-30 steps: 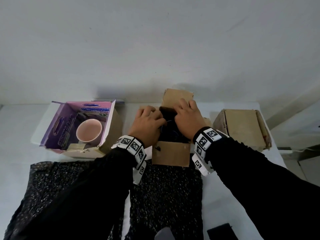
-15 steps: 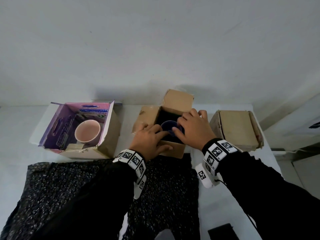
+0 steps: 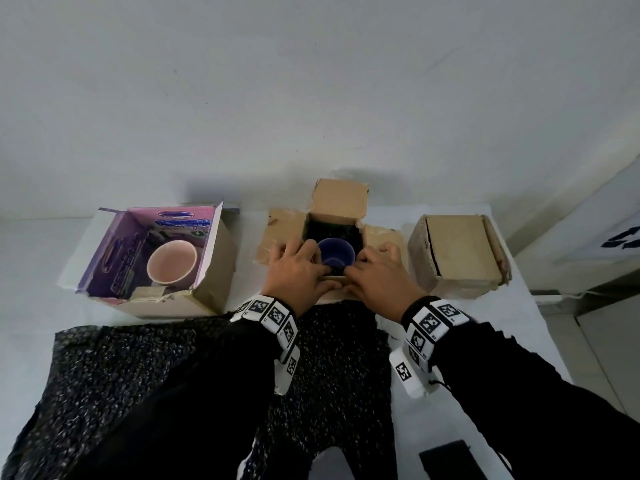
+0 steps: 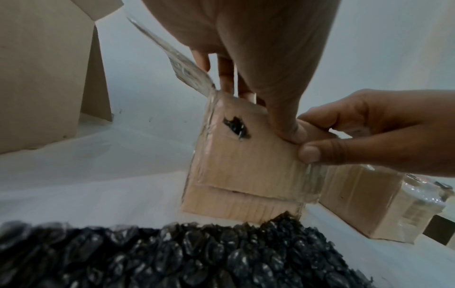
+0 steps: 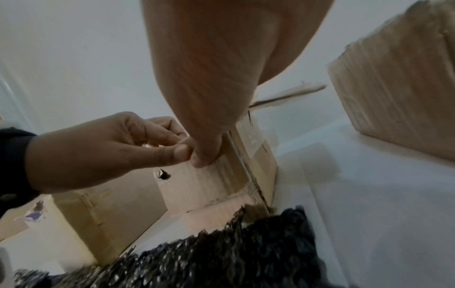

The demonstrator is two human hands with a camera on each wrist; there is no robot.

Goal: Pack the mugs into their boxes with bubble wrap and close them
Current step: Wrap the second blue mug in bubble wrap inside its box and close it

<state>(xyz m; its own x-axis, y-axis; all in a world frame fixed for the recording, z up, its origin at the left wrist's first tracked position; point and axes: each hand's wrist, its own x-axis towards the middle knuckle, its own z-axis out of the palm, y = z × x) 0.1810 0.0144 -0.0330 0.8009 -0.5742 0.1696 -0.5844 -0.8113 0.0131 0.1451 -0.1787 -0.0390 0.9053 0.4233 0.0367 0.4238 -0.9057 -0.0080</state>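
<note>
Both hands grasp the near flap [image 4: 248, 150] of the middle brown box [image 3: 332, 216]: left hand [image 3: 299, 271] and right hand [image 3: 375, 280] pinching its top edge. The blue mug [image 3: 336, 252] sits inside at 12 o'clock, amid dark bubble wrap [image 3: 329, 232].

Risk: the flap, folded down, may catch the mug rim and tip it. The fingertips inside the box are hidden, and so is the wrap coverage beneath the mug.

My head camera looks forward and down over the whole surface [image 3: 31, 244]. Each wrist camera sits low and close under my palm, facing along my fingers. All three share the near flap of the middle box [image 4: 246, 155].
</note>
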